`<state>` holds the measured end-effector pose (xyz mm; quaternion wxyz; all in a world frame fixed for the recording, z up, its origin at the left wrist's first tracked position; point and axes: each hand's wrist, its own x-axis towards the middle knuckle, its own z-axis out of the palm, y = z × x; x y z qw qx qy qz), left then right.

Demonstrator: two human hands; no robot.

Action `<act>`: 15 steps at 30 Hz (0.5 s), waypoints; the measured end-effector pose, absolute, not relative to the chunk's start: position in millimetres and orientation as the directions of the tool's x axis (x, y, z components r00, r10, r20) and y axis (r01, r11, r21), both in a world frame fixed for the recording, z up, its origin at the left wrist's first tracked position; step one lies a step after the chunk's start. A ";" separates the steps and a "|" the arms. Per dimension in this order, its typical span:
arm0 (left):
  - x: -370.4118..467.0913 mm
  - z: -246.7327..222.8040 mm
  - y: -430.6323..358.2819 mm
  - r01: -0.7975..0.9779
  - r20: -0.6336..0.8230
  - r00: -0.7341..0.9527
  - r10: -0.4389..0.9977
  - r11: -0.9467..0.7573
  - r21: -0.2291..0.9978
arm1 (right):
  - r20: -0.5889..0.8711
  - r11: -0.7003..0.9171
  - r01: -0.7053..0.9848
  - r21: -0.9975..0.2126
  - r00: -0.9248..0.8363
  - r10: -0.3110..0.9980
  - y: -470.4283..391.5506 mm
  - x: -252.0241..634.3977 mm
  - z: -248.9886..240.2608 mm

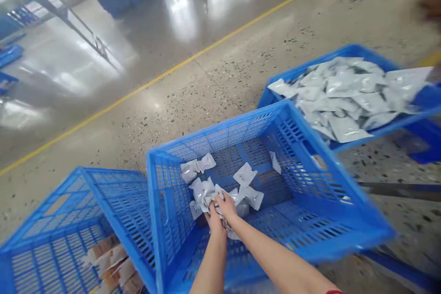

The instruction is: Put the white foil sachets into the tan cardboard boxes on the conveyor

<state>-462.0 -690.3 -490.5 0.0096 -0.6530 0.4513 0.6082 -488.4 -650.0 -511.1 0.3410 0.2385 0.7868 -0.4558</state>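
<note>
Both of my hands reach down into a blue plastic crate (220,133) with slatted walls. My left hand (214,221) and my right hand (227,209) are close together, with fingers curled around a bunch of small white packets (217,200). Fingertips are partly hidden among them. Around the hands, more packets lie loose on the crate floor, mostly toward its left side. A packet (245,174) lies a little beyond my right hand, and another one (274,162) leans near the far right wall.
A second blue crate (86,183) stands at the left, with brown and white packets (115,262) inside. At the right, a blue tray (272,96) is heaped with white packets (344,96). A yellow line (193,57) crosses the speckled floor. A blurred shape sits at the upper right edge.
</note>
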 end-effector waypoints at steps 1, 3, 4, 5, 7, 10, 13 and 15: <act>-462.2 -452.7 -686.9 -0.616 -0.800 -0.169 -0.576 -0.572 0.542 | -0.740 0.414 0.702 -0.579 -0.666 0.094 -645.2 -486.3 -475.2; -461.3 -375.4 -678.7 -0.640 -0.793 -0.229 -0.564 -0.527 0.560 | -0.698 0.298 0.710 -0.638 -0.696 0.165 -635.3 -481.6 -401.0; -460.1 -337.3 -673.3 -0.650 -0.790 -0.269 -0.551 -0.502 0.571 | -0.670 0.241 0.701 -0.671 -0.713 0.206 -629.4 -478.8 -364.0; -458.5 -300.7 -666.4 -0.663 -0.789 -0.309 -0.531 -0.474 0.580 | -0.638 0.185 0.684 -0.705 -0.727 0.255 -622.3 -475.6 -328.1; -454.7 -233.4 -647.5 -0.687 -0.776 -0.403 -0.485 -0.400 0.607 | -0.567 0.083 0.632 -0.770 -0.738 0.366 -602.6 -467.9 -261.3; -446.4 -148.8 -602.2 -0.666 -0.717 -0.612 -0.334 -0.271 0.695 | -0.467 -0.038 0.537 -0.843 -0.695 0.547 -555.5 -451.7 -175.5; -429.9 -80.7 -536.3 -0.586 -0.605 -0.791 -0.094 -0.173 0.792 | -0.385 -0.172 0.395 -0.903 -0.562 0.732 -488.1 -424.5 -105.1; -412.1 -45.6 -484.3 -0.550 -0.546 -0.835 0.069 -0.109 0.828 | -0.294 -0.185 0.272 -0.944 -0.442 0.847 -436.0 -398.6 -68.3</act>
